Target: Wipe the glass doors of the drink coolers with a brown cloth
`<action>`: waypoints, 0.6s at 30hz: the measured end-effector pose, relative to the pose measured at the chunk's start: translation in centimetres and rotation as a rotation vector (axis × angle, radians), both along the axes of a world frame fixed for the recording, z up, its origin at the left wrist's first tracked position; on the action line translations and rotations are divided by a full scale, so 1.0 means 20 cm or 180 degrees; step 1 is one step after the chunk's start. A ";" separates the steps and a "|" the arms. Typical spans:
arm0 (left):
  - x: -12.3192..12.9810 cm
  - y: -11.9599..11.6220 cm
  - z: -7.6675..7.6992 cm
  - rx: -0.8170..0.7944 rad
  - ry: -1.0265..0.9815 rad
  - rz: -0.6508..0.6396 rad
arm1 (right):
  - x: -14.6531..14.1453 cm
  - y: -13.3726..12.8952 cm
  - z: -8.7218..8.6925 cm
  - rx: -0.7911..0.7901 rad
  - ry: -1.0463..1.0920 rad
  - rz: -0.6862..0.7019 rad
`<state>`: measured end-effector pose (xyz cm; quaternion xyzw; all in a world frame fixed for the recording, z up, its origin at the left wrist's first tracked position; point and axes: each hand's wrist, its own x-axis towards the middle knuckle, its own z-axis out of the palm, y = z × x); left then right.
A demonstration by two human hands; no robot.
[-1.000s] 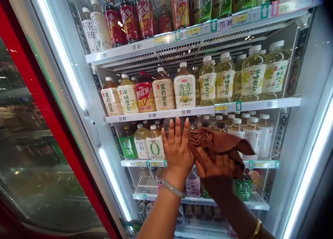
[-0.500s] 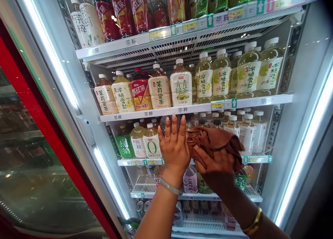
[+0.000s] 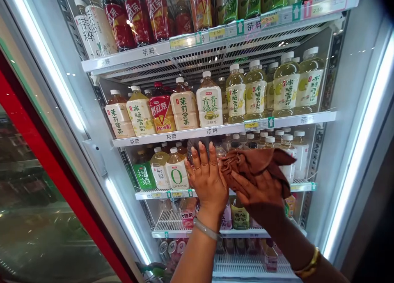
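A brown cloth (image 3: pixel 261 164) is bunched under my right hand (image 3: pixel 258 190), whose fingers press and grip it in front of the bottles at the middle of the cooler. Just to its left, my left hand (image 3: pixel 209 178) is raised with its fingers spread and holds nothing. Its fingertips reach up near the lower edge of a shelf rail (image 3: pixel 184 135). Behind both hands stand bottles, among them a white-capped bottle with a green 0 (image 3: pixel 176 172). A pale bangle is on my left wrist and a gold one on my right.
Several shelves of bottled drinks fill the lit cooler, with a row of pale yellow bottles (image 3: pixel 255 90) at the upper right. The red-edged door (image 3: pixel 58 180) stands at the left. Cans (image 3: pixel 172 248) lie low down.
The camera view has shifted a little, so the shelves sit slightly further left. My left hand is slightly lower and to the right against the shelves. The cloth remains in my right hand.
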<state>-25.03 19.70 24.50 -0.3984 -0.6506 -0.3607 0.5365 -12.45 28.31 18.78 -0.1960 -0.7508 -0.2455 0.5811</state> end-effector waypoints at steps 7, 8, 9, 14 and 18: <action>0.01 0.02 -0.06 -0.0097 0.0298 -0.0042 | 0.04 0.02 -0.13 -0.0286 0.0042 -0.0537; 0.01 0.02 -0.07 -0.0123 0.0391 -0.0082 | 0.02 0.00 -0.14 -0.0244 -0.0102 -0.0510; 0.00 0.02 -0.07 -0.0135 0.0457 -0.0114 | 0.01 -0.02 -0.14 -0.0192 -0.0257 -0.0466; 0.01 0.02 -0.10 -0.0213 0.0488 -0.0097 | 0.10 0.08 -0.05 -0.0169 -0.0384 -0.0170; 0.04 0.05 -0.14 -0.0174 0.0633 -0.0041 | 0.15 0.18 -0.17 -0.0854 0.0344 -0.0384</action>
